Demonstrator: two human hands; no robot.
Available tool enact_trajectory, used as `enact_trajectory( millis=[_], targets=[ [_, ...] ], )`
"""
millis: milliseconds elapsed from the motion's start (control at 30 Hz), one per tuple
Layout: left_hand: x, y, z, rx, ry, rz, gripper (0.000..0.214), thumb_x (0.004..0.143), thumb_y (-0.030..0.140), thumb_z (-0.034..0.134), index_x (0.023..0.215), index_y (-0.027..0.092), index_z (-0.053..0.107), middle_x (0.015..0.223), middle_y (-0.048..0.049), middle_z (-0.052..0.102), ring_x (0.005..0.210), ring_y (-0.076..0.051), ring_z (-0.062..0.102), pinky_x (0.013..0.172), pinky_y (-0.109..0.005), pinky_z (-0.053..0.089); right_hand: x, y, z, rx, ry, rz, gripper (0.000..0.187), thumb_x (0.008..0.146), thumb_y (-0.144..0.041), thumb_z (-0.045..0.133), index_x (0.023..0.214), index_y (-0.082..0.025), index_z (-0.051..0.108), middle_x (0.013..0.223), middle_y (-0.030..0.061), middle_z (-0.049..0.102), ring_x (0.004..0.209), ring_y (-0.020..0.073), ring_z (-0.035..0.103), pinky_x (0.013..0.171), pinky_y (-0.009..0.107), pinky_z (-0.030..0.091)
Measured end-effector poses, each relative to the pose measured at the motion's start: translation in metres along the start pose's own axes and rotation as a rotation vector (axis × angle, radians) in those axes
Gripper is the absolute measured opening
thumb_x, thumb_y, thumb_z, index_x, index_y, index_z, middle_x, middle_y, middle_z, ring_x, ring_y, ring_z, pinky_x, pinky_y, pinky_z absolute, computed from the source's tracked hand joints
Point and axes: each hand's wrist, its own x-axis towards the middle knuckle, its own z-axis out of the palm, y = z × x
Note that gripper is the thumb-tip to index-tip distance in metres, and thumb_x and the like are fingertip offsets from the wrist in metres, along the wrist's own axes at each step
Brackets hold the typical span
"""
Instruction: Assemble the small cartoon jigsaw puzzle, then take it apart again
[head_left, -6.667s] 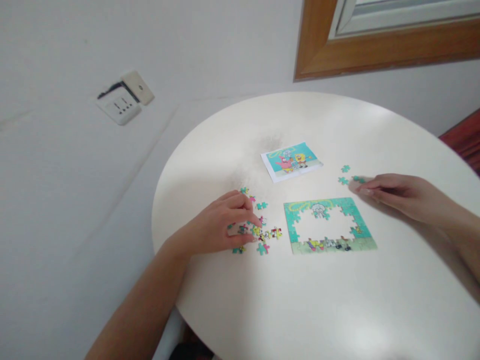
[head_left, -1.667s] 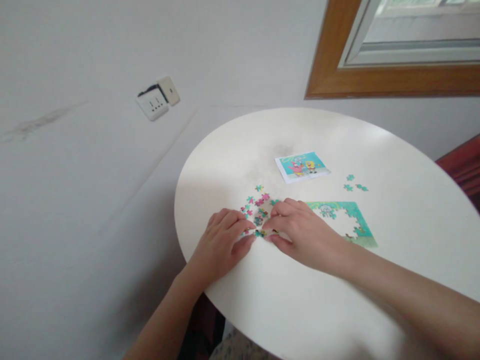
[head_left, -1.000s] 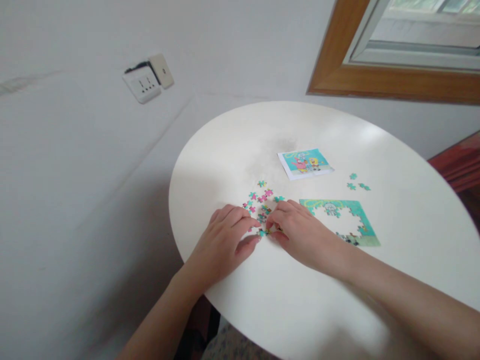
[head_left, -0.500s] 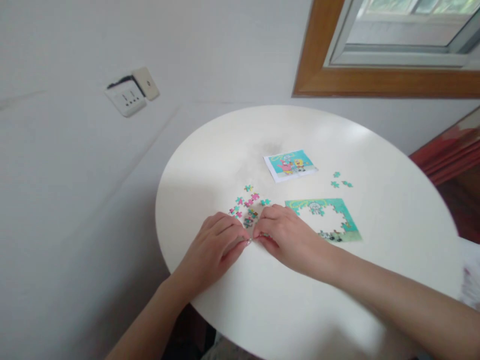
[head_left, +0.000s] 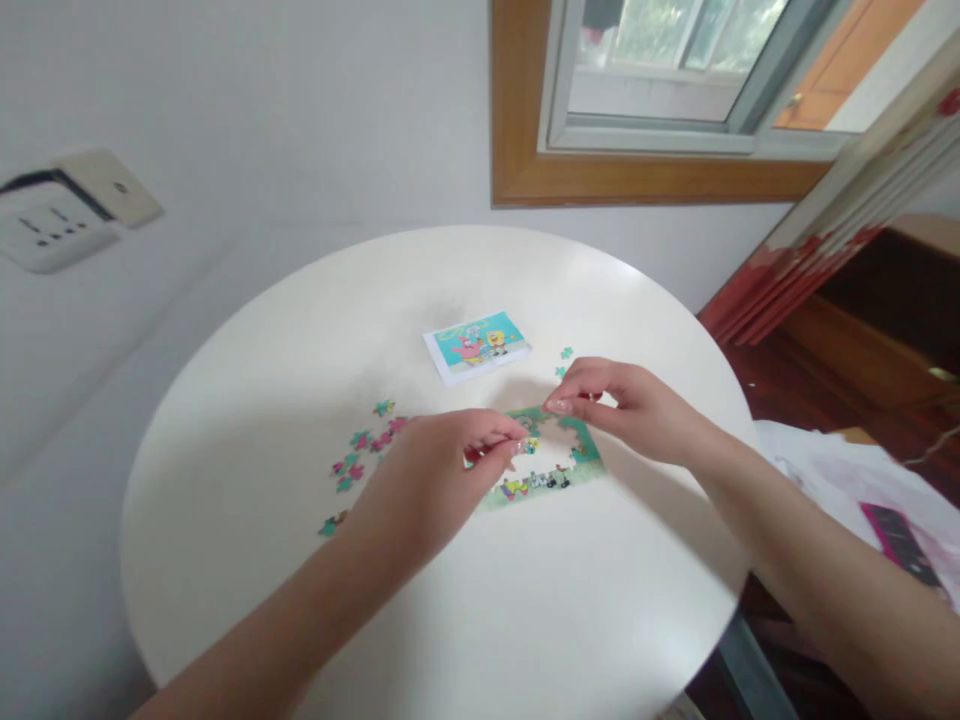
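I pinch a small puzzle piece between the thumb and fingers of my left hand, over the gap inside the partly built puzzle. That hand covers the puzzle's left edge. My right hand is at its upper right corner, thumb and forefinger drawn together; I cannot tell whether they hold anything. Loose pieces spread left of my left hand, with a wide strip of white between them and the table's left rim. Past the puzzle's top edge lies the picture card, just apart from it, and green pieces sit beyond my right hand. The white table stretches broadly from the puzzle's lower edge to the near rim, and my forearms cross its rim on either side.
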Motion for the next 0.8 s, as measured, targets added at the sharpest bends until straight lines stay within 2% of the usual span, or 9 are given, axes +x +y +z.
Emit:
enact_trajectory(
  millis=[133, 300, 433, 600, 800],
  targets=[
    [0.016, 0.005, 0.026, -0.032, -0.089, -0.039, 0.017, 0.083, 0.026, 0.057, 0.086, 0.022, 0.073, 0.076, 0.0006, 0.076, 0.064, -0.015, 0.068, 0.061, -0.025, 0.048, -0.001, 0.039, -0.012, -0.056, 0.218, 0.12, 0.023, 0.09, -0.031, 0.056, 0.091, -0.017, 0.074, 0.084, 0.0046, 0.067, 0.073, 0.013, 0.055, 0.064, 0.026, 0.039],
    [0.029, 0.004, 0.046, 0.048, -0.101, -0.076, 0.016, 0.084, 0.029, 0.057, 0.082, 0.023, 0.072, 0.068, 0.0031, 0.072, 0.056, -0.013, 0.063, 0.056, -0.024, 0.044, 0.001, 0.065, -0.005, -0.09, 0.157, 0.174, 0.021, 0.09, -0.025, 0.055, 0.088, -0.015, 0.073, 0.086, 0.0048, 0.068, 0.071, 0.0119, 0.055, 0.065, 0.026, 0.04],
    [0.03, 0.007, 0.05, 0.045, -0.076, -0.116, 0.015, 0.082, 0.029, 0.058, 0.081, 0.025, 0.072, 0.071, 0.003, 0.072, 0.059, -0.014, 0.062, 0.058, -0.025, 0.046, 0.0, 0.067, -0.004, -0.119, 0.159, 0.148, 0.018, 0.088, -0.021, 0.054, 0.085, -0.016, 0.072, 0.083, 0.0039, 0.067, 0.072, 0.0124, 0.056, 0.066, 0.025, 0.041],
    [0.028, 0.005, 0.052, 0.093, -0.03, -0.01, 0.015, 0.082, 0.028, 0.058, 0.082, 0.025, 0.074, 0.075, -0.0005, 0.07, 0.073, -0.018, 0.063, 0.068, -0.03, 0.049, 0.0, 0.065, -0.005, -0.129, 0.189, 0.137, 0.017, 0.087, -0.02, 0.055, 0.086, -0.017, 0.072, 0.08, 0.0032, 0.066, 0.07, 0.0127, 0.056, 0.066, 0.025, 0.041],
    [0.027, 0.0, 0.051, 0.089, -0.015, 0.018, 0.02, 0.087, 0.032, 0.056, 0.09, 0.024, 0.074, 0.08, -0.0022, 0.069, 0.077, -0.019, 0.063, 0.075, -0.032, 0.051, 0.001, 0.065, -0.006, -0.153, 0.172, 0.142, 0.018, 0.087, -0.019, 0.055, 0.084, -0.018, 0.072, 0.078, 0.0024, 0.065, 0.07, 0.0126, 0.055, 0.067, 0.026, 0.04]
  ],
)
